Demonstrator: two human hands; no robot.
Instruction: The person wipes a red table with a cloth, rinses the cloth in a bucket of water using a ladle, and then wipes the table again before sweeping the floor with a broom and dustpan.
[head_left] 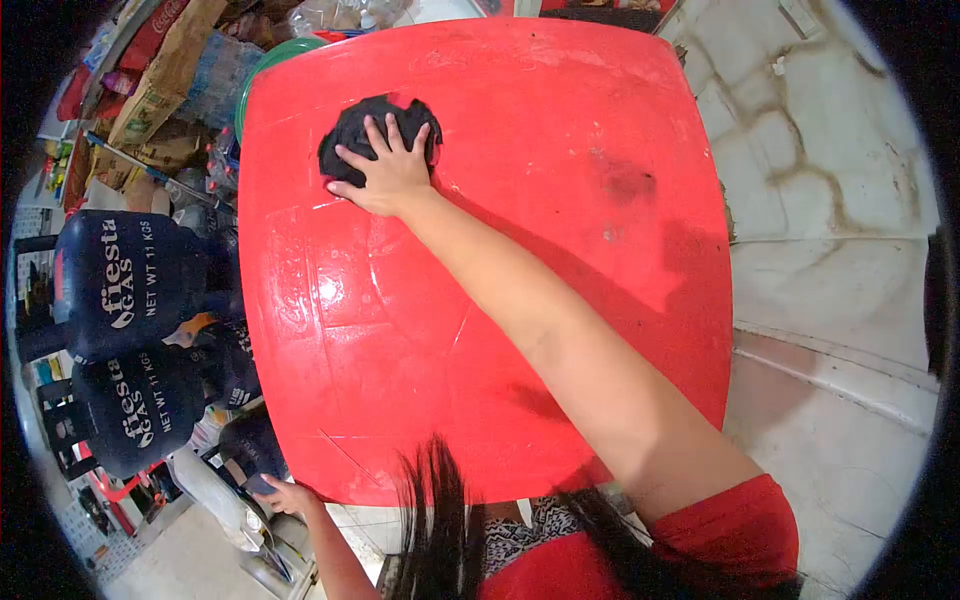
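Note:
My right hand (390, 175) lies flat with spread fingers on a crumpled black cloth (345, 140). The cloth is pressed against the wet, shiny top of a red table (500, 250), toward its far left part. Down at the near left corner of the table is my left hand (287, 495), beside the rim and seemingly touching it. Its fingers point left and look partly extended; I cannot see anything held in them. Dark smudges (625, 180) mark the right side of the tabletop.
Dark blue gas cylinders (130, 280) stand close along the table's left side. Behind them are a cardboard box (165, 75), wrapped plastic bottles (220, 80) and a green round rim (275, 60). A stained pale wall (830, 150) runs along the right. Dark hair hangs into view in front.

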